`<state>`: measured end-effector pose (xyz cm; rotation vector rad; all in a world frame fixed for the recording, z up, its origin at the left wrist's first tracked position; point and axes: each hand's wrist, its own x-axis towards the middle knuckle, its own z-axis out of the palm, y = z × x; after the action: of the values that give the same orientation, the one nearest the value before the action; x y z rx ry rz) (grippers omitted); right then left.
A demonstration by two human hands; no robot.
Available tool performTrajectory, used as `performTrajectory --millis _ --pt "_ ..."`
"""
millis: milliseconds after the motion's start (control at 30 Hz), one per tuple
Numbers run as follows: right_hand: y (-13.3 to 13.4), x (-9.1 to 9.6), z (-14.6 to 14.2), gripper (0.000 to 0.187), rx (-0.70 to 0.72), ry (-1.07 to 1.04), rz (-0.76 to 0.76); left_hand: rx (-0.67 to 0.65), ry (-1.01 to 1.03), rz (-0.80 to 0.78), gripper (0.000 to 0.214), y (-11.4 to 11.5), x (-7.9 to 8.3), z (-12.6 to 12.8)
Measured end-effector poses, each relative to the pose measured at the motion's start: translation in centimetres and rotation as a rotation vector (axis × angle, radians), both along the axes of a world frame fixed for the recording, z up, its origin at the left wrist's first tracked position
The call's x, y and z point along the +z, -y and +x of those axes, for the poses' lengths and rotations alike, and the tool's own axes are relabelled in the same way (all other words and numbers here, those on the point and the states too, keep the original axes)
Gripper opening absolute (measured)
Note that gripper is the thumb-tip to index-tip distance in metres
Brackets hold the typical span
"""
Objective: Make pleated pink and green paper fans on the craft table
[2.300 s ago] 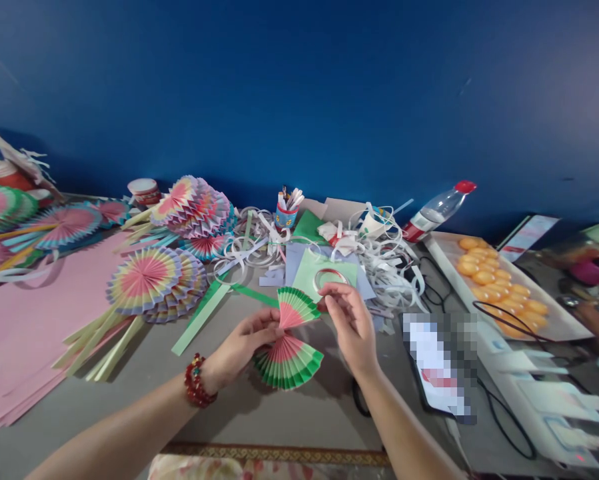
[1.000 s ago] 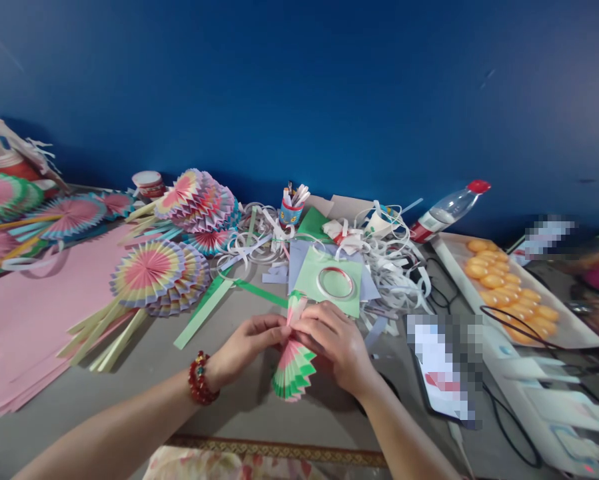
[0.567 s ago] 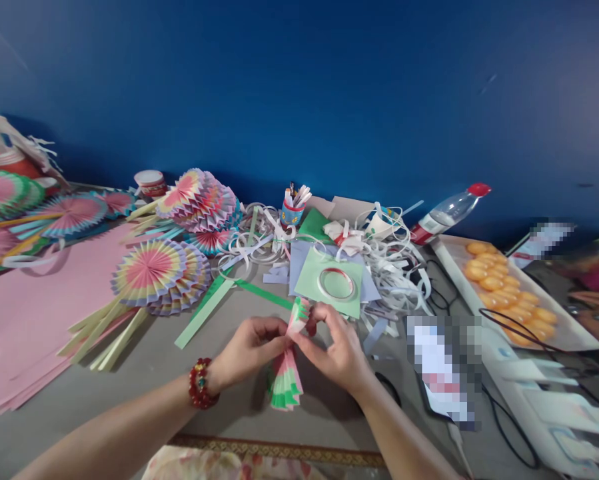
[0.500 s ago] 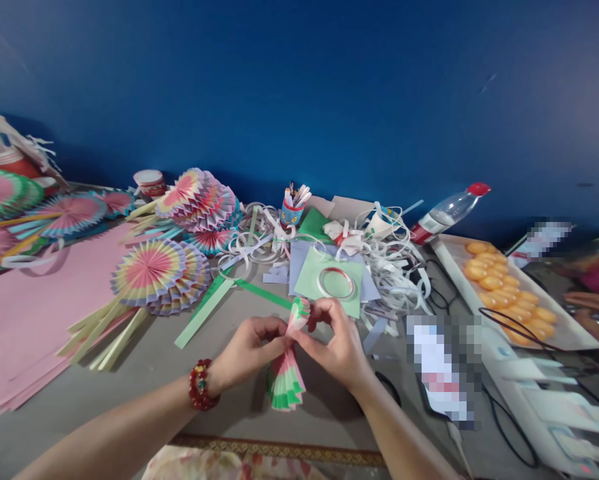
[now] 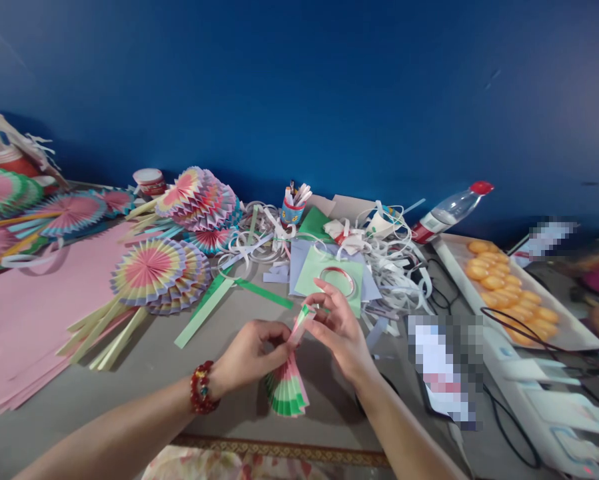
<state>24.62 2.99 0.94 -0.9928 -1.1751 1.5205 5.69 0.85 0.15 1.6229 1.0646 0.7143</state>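
My left hand [image 5: 252, 355], a red bead bracelet at its wrist, pinches the middle of a pleated pink, white and green paper fan [image 5: 286, 387]. The fan's lower half spreads a little below the fingers. My right hand [image 5: 340, 331] pinches the fan's folded upper end with thumb and finger, the other fingers lifted. Both hands hover just above the grey table [image 5: 154, 373]. Just beyond them a tape roll [image 5: 337, 280] lies on a pale green square of paper [image 5: 313, 275].
Finished round paper fans [image 5: 152, 273] with stick handles lie at left beside pink paper sheets [image 5: 34, 313]. Curled white paper strips [image 5: 389, 267] pile up behind. A phone [image 5: 442, 370], cables, a plastic bottle [image 5: 446, 210] and a tray of orange items [image 5: 512, 290] sit at right.
The fan was spread in two halves; both hands have pressed its pleats together. My right hand now grips only the upper end, and the lower half has fanned out slightly.
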Motion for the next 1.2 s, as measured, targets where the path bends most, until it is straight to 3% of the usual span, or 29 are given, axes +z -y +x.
performTrajectory --millis 200,533,1067,1200 --pt "-0.19 -0.35 0.06 0.054 -0.023 0.020 0.079 -0.009 -0.014 0.007 0.026 -0.11 -0.03 0.16" --pt "-0.03 -0.19 -0.28 0.051 -0.070 0.042 0.101 -0.018 -0.046 0.009 0.022 0.04 0.12 0.10" --pt "-0.29 -0.56 -0.02 0.052 -0.033 0.132 0.111 0.007 -0.018 -0.066 0.025 -0.04 0.11 0.06" --pt "-0.06 -0.60 -0.16 0.050 -0.079 0.190 0.169 0.003 0.030 -0.076 0.028 -0.10 0.08 0.05"
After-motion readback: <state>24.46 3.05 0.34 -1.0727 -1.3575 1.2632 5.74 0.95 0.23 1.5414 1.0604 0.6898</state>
